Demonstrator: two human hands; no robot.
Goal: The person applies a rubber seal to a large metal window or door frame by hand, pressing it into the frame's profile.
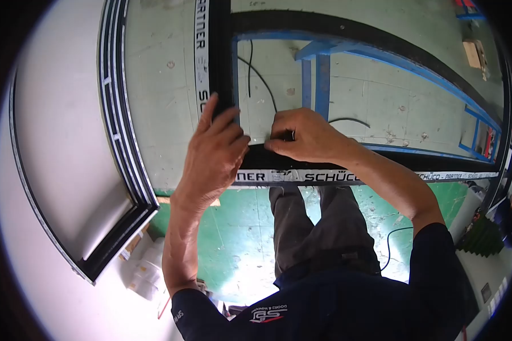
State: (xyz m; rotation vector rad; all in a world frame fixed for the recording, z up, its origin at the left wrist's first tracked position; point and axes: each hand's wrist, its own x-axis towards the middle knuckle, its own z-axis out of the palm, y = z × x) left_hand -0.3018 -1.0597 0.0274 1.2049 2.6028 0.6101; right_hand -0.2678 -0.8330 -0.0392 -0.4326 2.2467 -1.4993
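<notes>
A black frame (324, 161) lies across a blue stand (322, 85), with white printed tape (330, 177) along its near and left edges. Over the frame's near left corner is my left hand (217, 142), its fingers spread apart and no object visible in it. My right hand (302, 135) is just right of that corner, above the near bar, with thumb and index finger curled toward each other. Whatever lies between those fingertips is too small or dark to make out.
At the left stands a large white panel with a black edge profile (119, 113). Black cable (261, 79) lies on the floor inside the frame. A cardboard piece (473, 54) is at upper right. Another person (507, 219) is at the far right edge.
</notes>
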